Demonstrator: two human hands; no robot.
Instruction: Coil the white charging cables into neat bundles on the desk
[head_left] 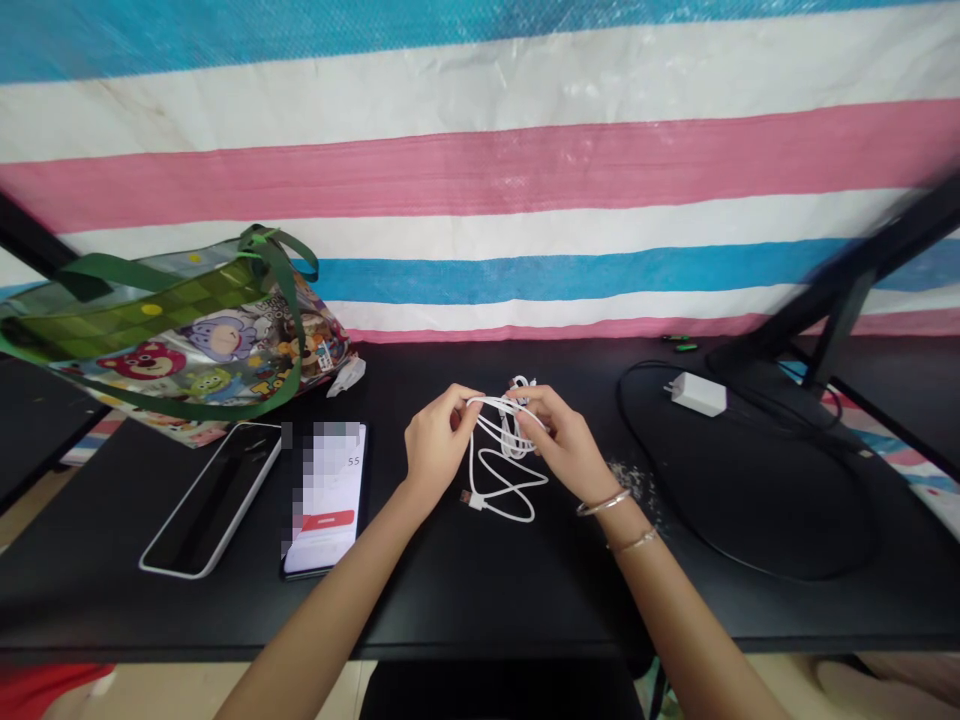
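Note:
A white USB cable (510, 488) is partly looped between my two hands above the black table. My left hand (439, 440) pinches the left side of the loops between thumb and fingers. On the other side, my right hand (566, 440) has its fingers closed on the same loops. One slack length hangs down in loose bends, ending in a USB plug (472, 499) near the tabletop. Behind the loops, between my hands, shows more bundled white cable (517, 383); whether it is a separate cable I cannot tell.
Left of my hands lie a phone with a lit screen (330, 500) and a dark-screened phone in a white case (214, 500). A cartoon-print bag (217, 345) stands behind them. Rightward are a white charger (697, 394), a black cable (720, 550) and a black metal stand (832, 320).

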